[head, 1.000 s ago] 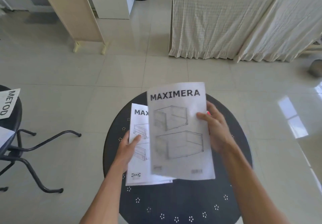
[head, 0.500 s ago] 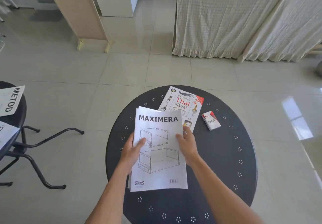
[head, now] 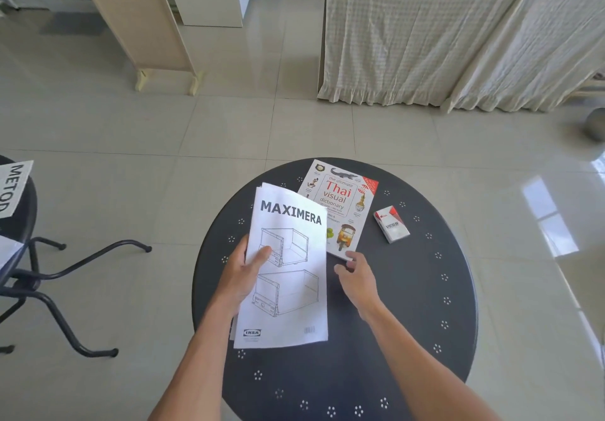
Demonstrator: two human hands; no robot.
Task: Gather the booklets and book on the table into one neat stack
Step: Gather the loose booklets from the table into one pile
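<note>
White MAXIMERA booklets [head: 289, 276] lie stacked on the left half of the round dark table [head: 409, 322], the top one covering those beneath. My left hand [head: 244, 271] grips the stack's left edge, thumb on the cover. A Thai visual dictionary book [head: 343, 204] lies beyond, its left part tucked under the booklets. My right hand [head: 355, 274] is off the stack, fingers curled, fingertips at the book's near corner.
A small red and white VESS box [head: 391, 224] lies right of the book. A second dark table [head: 19, 224] with a METOD booklet [head: 13, 188] stands at the left. Cloth-covered furniture [head: 442, 34] and a wooden panel [head: 137, 17] are on the floor beyond.
The raised booklet came down onto the stack, uncovering the book and box. My right hand then left the stack and moved right to the book's near corner.
</note>
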